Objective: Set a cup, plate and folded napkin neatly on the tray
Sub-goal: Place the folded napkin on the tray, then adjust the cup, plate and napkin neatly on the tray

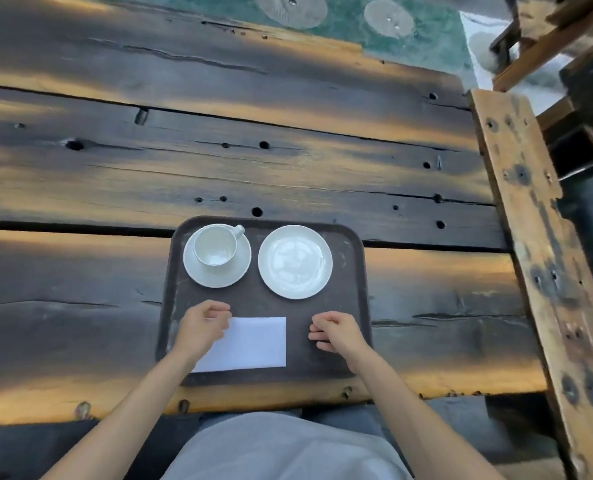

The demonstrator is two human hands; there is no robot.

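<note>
Napkin [250,342]: white, folded to a rectangle, flat on near half of tray, long edges roughly parallel to tray's near rim; left end under the left hand.
Left hand [203,325]: over napkin's left end, fingers curled, tips at napkin's far-left corner; touching or pinching the corner, cannot tell which; forearm crosses napkin's near-left corner.
Right hand [336,330]: just right of napkin, apart from it, fingers loosely curled, nothing held; low over bare tray surface, contact with tray unclear.
Tray [350,362]: dark brown, rounded corners, carries all items; both hands inside its outline; sits near table's front edge.
Cup [215,245]: white, upright, looks empty, beyond left hand, on saucer, handle pointing far-right.
Saucer [218,275]: white, under cup, far-left part of tray, well clear of left hand's fingers.
Plate [295,261]: white, round, bare, glossy, beyond gap between the two hands, slightly nearer right hand; just beside saucer, not touching.
Table [218,150]: dark weathered planks, orange patches, holes and cracks, extends far past both hands.
Wooden beam [537,237]: rough timber, well right of right hand, at table's right edge.
Floor [357,19]: green patterned surface, beyond table's far edge.
Lap [281,448]: grey cloth, below table edge, between both forearms.
</note>
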